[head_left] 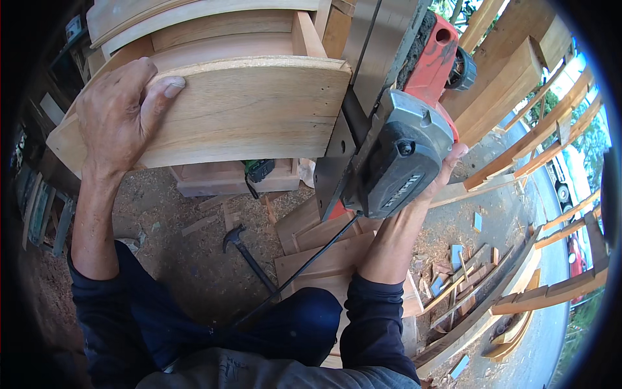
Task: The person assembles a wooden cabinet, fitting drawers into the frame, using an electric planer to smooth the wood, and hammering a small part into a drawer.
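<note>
My left hand [120,117] grips the top edge of a curved, pale wooden drawer front [243,113], its thumb on the outer face. An open drawer box [220,45] extends behind that front. My right hand [444,172] holds a red and grey power planer [402,149] tilted on its side, its fingers largely hidden behind the housing. The planer's flat sole is beside the right end of the drawer front; whether they touch I cannot tell. A black cord [301,272] runs from the planer down across my lap.
Below are a hammer [249,259], a green tool [258,170] and panelled wooden pieces [324,259]. Curved wooden frames [551,288], planks and offcuts [463,279] line the right side, with shavings on the floor. Stacked scraps [45,211] lie at left; vehicles stand on the road beyond.
</note>
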Demonstrator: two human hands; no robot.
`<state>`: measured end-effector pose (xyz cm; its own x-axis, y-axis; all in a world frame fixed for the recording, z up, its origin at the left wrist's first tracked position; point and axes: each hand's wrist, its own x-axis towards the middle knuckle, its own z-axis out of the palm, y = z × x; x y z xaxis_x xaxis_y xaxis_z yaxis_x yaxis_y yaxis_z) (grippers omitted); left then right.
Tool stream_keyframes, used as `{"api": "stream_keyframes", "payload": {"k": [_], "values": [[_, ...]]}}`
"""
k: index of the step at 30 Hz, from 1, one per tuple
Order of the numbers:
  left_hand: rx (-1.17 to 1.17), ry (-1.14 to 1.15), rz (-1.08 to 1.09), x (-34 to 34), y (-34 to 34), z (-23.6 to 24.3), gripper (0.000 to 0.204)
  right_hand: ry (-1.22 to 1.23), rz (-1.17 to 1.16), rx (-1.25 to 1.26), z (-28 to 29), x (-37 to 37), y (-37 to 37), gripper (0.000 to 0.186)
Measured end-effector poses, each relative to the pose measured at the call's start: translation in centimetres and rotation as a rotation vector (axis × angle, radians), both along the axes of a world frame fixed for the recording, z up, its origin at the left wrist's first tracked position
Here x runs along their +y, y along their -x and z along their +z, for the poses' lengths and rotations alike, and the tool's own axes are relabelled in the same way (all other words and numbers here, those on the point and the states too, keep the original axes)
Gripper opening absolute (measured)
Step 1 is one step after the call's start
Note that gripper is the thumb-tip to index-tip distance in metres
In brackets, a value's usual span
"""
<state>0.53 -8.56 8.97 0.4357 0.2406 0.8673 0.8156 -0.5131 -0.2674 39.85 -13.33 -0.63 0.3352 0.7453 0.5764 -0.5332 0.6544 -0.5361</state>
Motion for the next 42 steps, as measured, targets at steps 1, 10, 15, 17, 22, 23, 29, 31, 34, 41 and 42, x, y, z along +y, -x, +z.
{"api": "stream_keyframes", "payload": {"k": [1,10,15,17,22,23,29,31,34,41,42], "values": [[0.001,-0.002,0.001,0.0,0.0,0.0,0.047,0.002,-0.001,0.001,0.2,0.0,0.2,0.09],[0.014,0.023,-0.018,-0.3,0.0,0.3,0.047,0.052,-0.132,-0.068,1.6,0.2,0.8,0.087],[0.004,0.031,-0.027,-0.3,0.0,0.3,0.047,0.052,-0.079,-0.024,2.2,0.3,1.0,0.084],[0.008,0.033,-0.023,-0.4,0.0,0.3,0.046,0.04,-0.034,-0.009,2.2,0.4,0.8,0.084],[0.015,0.023,-0.026,-0.3,0.0,0.3,0.047,0.007,0.068,0.009,2.4,0.6,0.6,0.081],[0.016,0.027,-0.021,-0.3,0.0,0.3,0.047,0.019,0.035,0.003,2.5,0.7,0.7,0.08],[0.012,0.042,-0.018,-0.4,0.0,0.3,0.047,0.005,0.054,0.013,2.9,0.9,0.7,0.078],[0.017,0.036,-0.018,-0.3,-0.2,0.4,0.047,-0.001,0.066,0.021,2.8,1.0,0.4,0.077],[0.021,0.089,0.009,-0.6,0.1,0.3,0.045,-0.022,0.119,0.031,2.9,1.1,0.4,0.077],[0.018,0.109,0.011,-0.6,0.4,0.2,0.046,-0.04,0.103,0.022,3.5,1.7,1.1,0.081],[0.013,0.107,0.015,-0.6,0.4,0.2,0.046,-0.039,0.084,0.032,3.7,1.7,1.4,0.082]]}}
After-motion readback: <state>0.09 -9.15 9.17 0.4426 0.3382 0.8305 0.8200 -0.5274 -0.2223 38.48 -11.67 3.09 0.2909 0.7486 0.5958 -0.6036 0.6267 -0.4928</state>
